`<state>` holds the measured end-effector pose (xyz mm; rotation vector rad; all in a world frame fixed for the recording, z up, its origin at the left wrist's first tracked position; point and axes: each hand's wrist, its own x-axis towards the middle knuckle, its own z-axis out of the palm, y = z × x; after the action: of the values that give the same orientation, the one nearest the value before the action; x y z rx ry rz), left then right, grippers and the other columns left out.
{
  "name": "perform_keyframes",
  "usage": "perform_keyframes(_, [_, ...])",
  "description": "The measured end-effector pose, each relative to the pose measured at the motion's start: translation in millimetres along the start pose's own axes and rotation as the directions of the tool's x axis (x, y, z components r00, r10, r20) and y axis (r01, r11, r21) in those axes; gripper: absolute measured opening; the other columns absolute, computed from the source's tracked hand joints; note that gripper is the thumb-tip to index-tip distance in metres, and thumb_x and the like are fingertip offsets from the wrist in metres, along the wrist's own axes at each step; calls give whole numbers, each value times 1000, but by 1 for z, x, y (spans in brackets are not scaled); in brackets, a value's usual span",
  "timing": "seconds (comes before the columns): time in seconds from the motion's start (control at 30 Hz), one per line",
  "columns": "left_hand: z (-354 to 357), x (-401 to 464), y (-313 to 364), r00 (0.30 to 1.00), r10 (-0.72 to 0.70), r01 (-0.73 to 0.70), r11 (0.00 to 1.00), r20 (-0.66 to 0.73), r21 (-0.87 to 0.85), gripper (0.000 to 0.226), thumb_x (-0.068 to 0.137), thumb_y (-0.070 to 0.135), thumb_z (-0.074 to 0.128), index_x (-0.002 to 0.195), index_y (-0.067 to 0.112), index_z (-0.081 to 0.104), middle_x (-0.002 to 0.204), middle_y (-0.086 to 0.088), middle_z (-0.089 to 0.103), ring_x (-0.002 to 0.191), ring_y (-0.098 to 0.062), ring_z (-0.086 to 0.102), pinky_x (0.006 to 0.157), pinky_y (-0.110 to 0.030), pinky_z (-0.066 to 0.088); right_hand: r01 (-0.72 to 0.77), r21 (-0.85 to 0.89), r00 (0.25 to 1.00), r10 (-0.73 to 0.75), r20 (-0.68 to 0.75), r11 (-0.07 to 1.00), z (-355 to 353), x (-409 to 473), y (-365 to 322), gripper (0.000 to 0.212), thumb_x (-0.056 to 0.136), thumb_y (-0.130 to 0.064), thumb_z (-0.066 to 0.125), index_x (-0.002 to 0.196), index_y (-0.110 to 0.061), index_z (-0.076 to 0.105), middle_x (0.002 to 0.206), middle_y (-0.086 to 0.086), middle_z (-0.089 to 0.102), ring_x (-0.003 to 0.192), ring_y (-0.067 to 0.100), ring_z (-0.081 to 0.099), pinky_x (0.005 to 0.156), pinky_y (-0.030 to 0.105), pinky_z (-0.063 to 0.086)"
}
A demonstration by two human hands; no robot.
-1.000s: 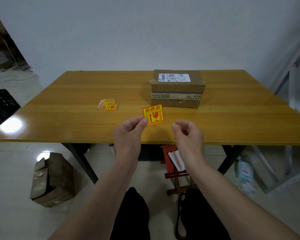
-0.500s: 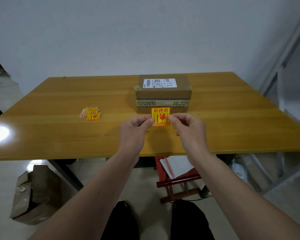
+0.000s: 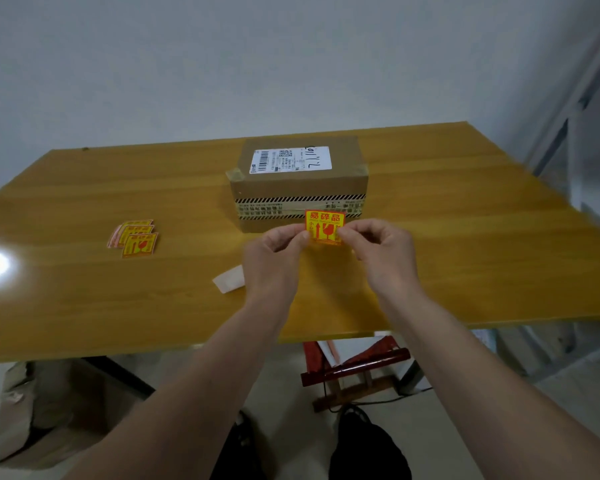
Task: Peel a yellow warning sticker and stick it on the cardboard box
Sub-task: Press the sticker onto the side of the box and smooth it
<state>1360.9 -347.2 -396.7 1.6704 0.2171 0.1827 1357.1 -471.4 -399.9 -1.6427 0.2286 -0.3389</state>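
A yellow warning sticker [image 3: 324,225] with red print is held upright between both hands, just in front of the near face of the cardboard box [image 3: 297,183]. My left hand [image 3: 274,251] pinches its left edge and my right hand [image 3: 378,249] pinches its right edge. The box stands mid-table, with a white shipping label on top and striped tape along its front. Whether the sticker touches the box I cannot tell. A white backing paper [image 3: 229,279] lies on the table left of my left wrist.
A small pile of spare yellow stickers [image 3: 134,237] lies on the wooden table [image 3: 84,299] to the left. Under the table stand a red stool [image 3: 354,368] and a crumpled cardboard box [image 3: 45,410] on the floor. A metal frame [image 3: 568,133] rises at the right.
Both hands took hold of the sticker and carried it forward to the box's front face. A white backing paper now lies on the table. The camera moved closer.
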Motion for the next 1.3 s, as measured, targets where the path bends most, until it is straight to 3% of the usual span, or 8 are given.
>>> perform_keyframes(0.1, [14, 18, -5, 982, 57, -32, 989, -180, 143, 38, 83, 21, 69, 119, 27, 61, 121, 8, 60, 115, -9, 51, 100, -32, 44, 13, 5, 998, -12, -57, 1000, -1, 21, 8, 16, 79, -17, 71, 68, -28, 67, 99, 13, 67, 88, 22, 61, 82, 38, 53])
perform_keyframes(0.17, [19, 28, -4, 964, 208, -144, 933, -168, 329, 42, 84, 19, 67, 124, 27, 57, 127, 6, 56, 121, -14, 45, 102, -22, 32, 16, -2, 995, -17, -98, 1000, -4, 35, 13, 18, 78, -16, 71, 66, -28, 66, 104, 17, 65, 93, 22, 60, 89, 37, 51])
perform_keyframes(0.27, [29, 43, 5, 910, 410, -314, 777, -59, 546, 47, 86, 14, 63, 130, 25, 51, 134, 7, 50, 126, -14, 37, 94, -13, 23, 42, -54, 995, -46, -85, 998, -10, 52, 16, 18, 80, -13, 69, 67, -24, 64, 118, 13, 59, 104, 13, 52, 84, 12, 38])
perform_keyframes(0.47, [49, 67, 2, 880, 463, -449, 748, 101, 489, 52, 89, 7, 57, 137, 22, 44, 143, 6, 43, 121, -19, 50, 95, -42, 50, 42, 9, 999, -42, -20, 999, -9, 72, 21, 19, 83, -12, 66, 68, -24, 64, 129, -1, 56, 121, 12, 48, 96, 26, 34])
perform_keyframes(0.67, [50, 79, -4, 858, 502, -487, 725, 110, 487, 48, 87, 7, 60, 132, 20, 50, 139, 4, 49, 126, -12, 45, 97, -41, 50, 87, 39, 996, -85, -38, 995, -2, 79, 26, 16, 81, -9, 68, 71, -21, 65, 117, 1, 54, 110, 10, 50, 71, -6, 34])
perform_keyframes(0.97, [49, 78, -6, 842, 521, -506, 675, 139, 536, 52, 85, 5, 59, 133, 19, 47, 141, 5, 47, 129, -9, 41, 95, -15, 32, 108, 63, 991, -102, -90, 992, 5, 79, 28, 20, 81, -11, 69, 68, -27, 64, 114, 2, 55, 105, 7, 50, 72, -4, 37])
perform_keyframes(1.13, [49, 79, -6, 834, 532, -520, 674, 144, 525, 52, 82, 10, 62, 132, 19, 50, 139, 4, 49, 128, -9, 43, 96, -18, 36, 103, 45, 986, -96, -135, 994, 10, 78, 28, 23, 81, -12, 69, 66, -28, 62, 112, 2, 54, 109, 11, 51, 83, 14, 42])
perform_keyframes(1.3, [48, 80, -5, 829, 543, -527, 680, 132, 510, 52, 79, 15, 66, 129, 17, 53, 136, 3, 52, 125, -9, 46, 96, -18, 37, 75, 51, 980, -64, -187, 996, 15, 77, 28, 11, 81, -13, 69, 72, -19, 65, 114, 2, 53, 106, 6, 48, 77, 3, 38])
